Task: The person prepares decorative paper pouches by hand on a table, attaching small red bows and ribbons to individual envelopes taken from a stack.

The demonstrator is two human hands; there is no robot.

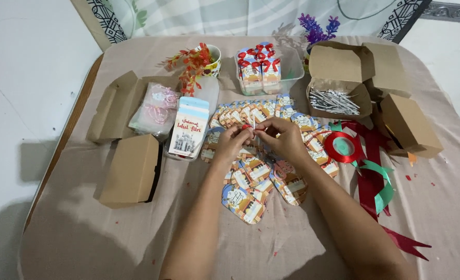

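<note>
1. Beige cloth covers the worktop [85, 228], which stands against a white wall with a patterned curtain at the far edge.
2. Both hands meet over the middle of the cloth. The left hand [233, 141] is pinched shut on a small red bit [246, 126]; what it is I cannot tell. The right hand [284, 136] is closed too, its fingertips gripping a thin pale strip [254, 123] that stands up between the two hands.
3. To my eye this is fine fingertip work: it would go best with the piece kept low over the cloth, the wrists steady, and the grip light so the strip does not crease.
4. Under the hands lies a fan of printed cards [250, 194], overlapping, spread from the far centre down towards the person.
5. Containers: a clear tub [292, 70] holds small boxes topped with red bows [260, 57]. An open brown box [338, 78] holds a heap of silvery strips [333, 101]. A clear tray [211, 91] carries a stack of tall cards [189, 129].
6. Another open brown box [110, 106] on the left has a bag of pinkish items [154, 109] lying partly in it. Two shut brown boxes [131, 171] sit at either side; their contents are hidden.
7. A cup [214, 59] holds red-orange sprigs. Red and green ribbon [367, 166] trails on the right.
</note>
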